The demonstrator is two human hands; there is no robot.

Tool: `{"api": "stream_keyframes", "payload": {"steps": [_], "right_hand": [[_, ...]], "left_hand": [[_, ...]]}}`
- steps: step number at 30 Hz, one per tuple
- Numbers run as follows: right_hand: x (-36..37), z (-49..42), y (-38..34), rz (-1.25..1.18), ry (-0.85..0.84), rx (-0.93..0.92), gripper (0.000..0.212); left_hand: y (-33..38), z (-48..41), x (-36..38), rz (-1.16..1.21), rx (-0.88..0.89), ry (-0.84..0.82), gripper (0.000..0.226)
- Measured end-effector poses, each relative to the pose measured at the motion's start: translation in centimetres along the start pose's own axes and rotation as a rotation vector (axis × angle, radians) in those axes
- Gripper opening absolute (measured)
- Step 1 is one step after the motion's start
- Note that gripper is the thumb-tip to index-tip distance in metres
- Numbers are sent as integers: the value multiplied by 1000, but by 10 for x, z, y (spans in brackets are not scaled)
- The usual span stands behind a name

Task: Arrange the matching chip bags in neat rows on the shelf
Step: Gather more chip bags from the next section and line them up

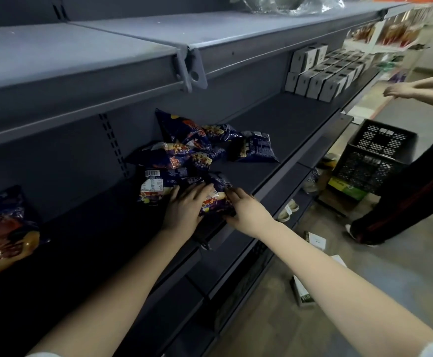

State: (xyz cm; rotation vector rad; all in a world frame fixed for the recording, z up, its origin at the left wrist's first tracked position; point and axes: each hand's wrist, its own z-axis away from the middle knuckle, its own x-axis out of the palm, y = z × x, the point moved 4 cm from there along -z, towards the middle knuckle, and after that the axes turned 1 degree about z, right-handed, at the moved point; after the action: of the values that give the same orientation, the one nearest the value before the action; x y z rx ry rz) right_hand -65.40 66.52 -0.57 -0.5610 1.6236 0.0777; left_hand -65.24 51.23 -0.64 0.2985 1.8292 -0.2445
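Down at the front lip of the dark shelf (282,117), both hands are on one navy chip bag (214,202). The left hand (184,210) lies across the bag's left half, fingers pretty much straight and pressing on it. The right hand (246,212) has its fingers curled round the right edge, so it's gripping. The two hands sit close together with the bag squeezed between them, and the bag lies flat-ish right by the shelf's front edge.

Touching it on the left is a second bag (154,185), lying back-up with a white label and barcode showing. Behind those there's a messy heap (184,150) of the same navy bags, all overlapping, with the rearmost one propped against the back panel. A loose bag (255,148) lies just right of the heap, back side up. Way off to the left on the same shelf, a lone bag (4,228) leans upright, well apart from the rest.

Further right along the shelf are grey boxes (321,78) in tidy rows, stacked two high at the back. On the floor: a black crate (380,155) and some small boxes (303,292). Another person stands at the right, one hand (400,91) held out toward the shelving, in dark trousers (403,199) with a red stripe.
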Motion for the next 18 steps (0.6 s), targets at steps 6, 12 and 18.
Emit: {"api": "stream_keyframes", "payload": {"steps": [6, 12, 18], "right_hand": [[3, 4, 2, -4, -9, 11, 74], [-17, 13, 1, -188, 178, 17, 82], [-64, 9, -34, -265, 261, -127, 72]], "left_hand": [[2, 0, -5, 3, 48, 21, 80], [8, 2, -49, 131, 198, 341, 45], [-1, 13, -118, 459, 63, 308, 49]]}}
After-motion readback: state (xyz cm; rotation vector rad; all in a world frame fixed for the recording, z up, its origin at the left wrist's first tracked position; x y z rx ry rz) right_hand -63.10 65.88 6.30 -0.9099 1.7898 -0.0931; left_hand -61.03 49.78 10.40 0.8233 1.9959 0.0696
